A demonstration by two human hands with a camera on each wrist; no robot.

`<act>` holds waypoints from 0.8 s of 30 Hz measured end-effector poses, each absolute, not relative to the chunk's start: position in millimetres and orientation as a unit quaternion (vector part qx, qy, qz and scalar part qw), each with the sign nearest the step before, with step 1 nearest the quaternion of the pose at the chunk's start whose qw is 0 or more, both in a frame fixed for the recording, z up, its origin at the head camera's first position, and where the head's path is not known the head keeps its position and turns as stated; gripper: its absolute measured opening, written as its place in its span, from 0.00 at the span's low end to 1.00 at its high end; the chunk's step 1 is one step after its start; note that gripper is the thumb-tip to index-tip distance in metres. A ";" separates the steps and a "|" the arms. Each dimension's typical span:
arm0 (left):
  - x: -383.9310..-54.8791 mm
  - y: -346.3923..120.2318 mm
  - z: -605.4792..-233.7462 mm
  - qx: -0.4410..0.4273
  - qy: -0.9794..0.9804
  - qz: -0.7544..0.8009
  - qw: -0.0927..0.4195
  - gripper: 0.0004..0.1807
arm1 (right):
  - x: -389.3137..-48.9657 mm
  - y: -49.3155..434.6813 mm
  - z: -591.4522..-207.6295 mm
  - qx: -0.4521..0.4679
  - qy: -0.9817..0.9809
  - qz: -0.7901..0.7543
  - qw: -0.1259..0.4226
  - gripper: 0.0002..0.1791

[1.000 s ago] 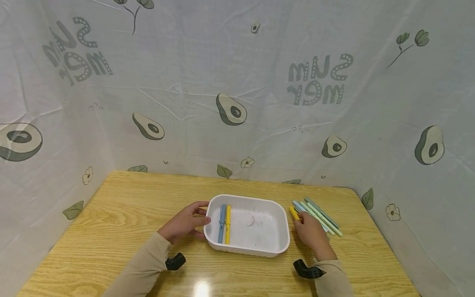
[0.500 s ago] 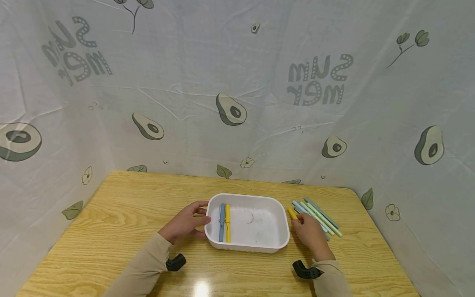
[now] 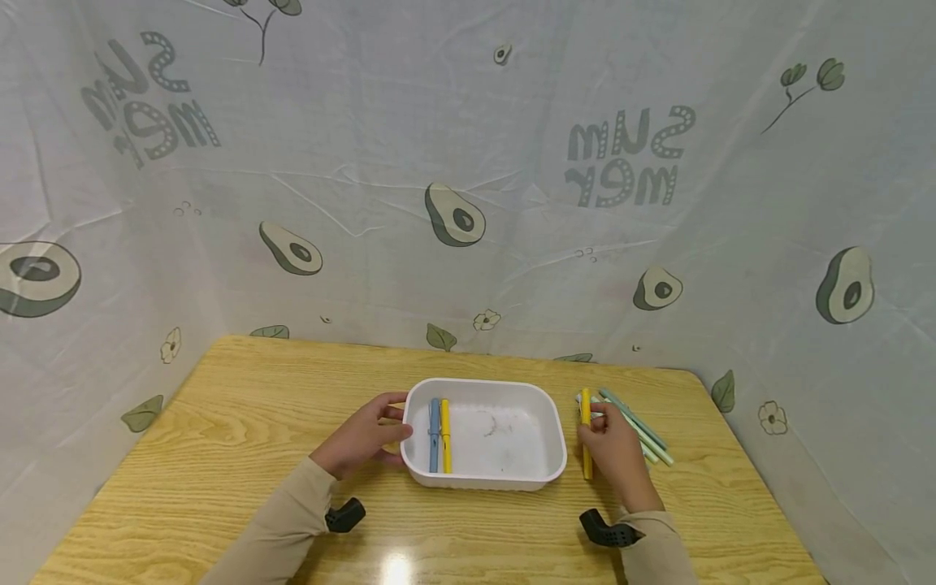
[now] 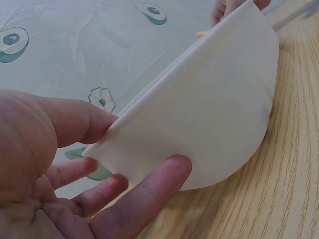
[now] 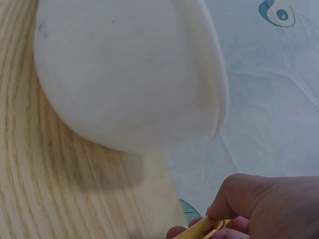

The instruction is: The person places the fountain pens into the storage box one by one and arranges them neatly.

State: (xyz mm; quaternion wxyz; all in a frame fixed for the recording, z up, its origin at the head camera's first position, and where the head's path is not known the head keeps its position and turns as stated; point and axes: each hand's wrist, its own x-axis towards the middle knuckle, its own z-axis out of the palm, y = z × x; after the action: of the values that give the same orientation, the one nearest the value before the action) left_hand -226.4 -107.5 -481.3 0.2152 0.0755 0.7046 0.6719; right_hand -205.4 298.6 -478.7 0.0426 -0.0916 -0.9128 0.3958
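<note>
My left hand (image 3: 366, 435) holds the left end of a white plastic tray (image 3: 504, 483). In the left wrist view its thumb lies at the rim and a finger presses the outer wall. Inside the tray, a blue pen (image 3: 435, 443) and a yellow pen (image 3: 446, 443) lie side by side near the left end. Just right of the tray, my right hand (image 3: 614, 447) pinches another yellow pen (image 3: 587, 463) between thumb and fingers, its length pointing away from me. The right wrist view shows part of this pen (image 5: 199, 228) and its clip at the bottom edge.
Several green pens (image 3: 643, 431) lie slanted on the wooden table (image 3: 292, 390), partly hidden behind my right hand. A patterned white cloth (image 3: 366, 284) hangs behind the table and along both sides.
The yellow pen in my right hand has swung from a slant to nearly straight away from me, now mostly visible. The tray has shifted slightly left and away. My left hand keeps its hold.
</note>
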 end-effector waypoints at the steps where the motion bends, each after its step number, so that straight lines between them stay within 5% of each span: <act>1: -226.4 -107.5 -481.4 0.075 0.704 0.672 0.215 0.32 | -205.2 297.9 -477.5 -0.089 -0.911 0.399 0.047 0.24; 13: -226.4 -107.4 -481.7 0.077 0.704 0.672 0.218 0.33 | -206.0 291.7 -476.6 -0.099 -0.899 0.405 0.131 0.16; 24: -225.7 -107.2 -480.9 0.077 0.705 0.670 0.217 0.33 | -206.4 288.2 -476.8 -0.089 -0.874 0.452 0.156 0.10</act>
State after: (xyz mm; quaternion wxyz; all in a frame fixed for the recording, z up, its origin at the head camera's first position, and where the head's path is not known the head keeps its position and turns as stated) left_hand -225.7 -107.2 -480.9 0.2169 0.0768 0.7054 0.6705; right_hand -206.4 288.2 -476.8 0.1556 -0.0894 -0.8740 0.4516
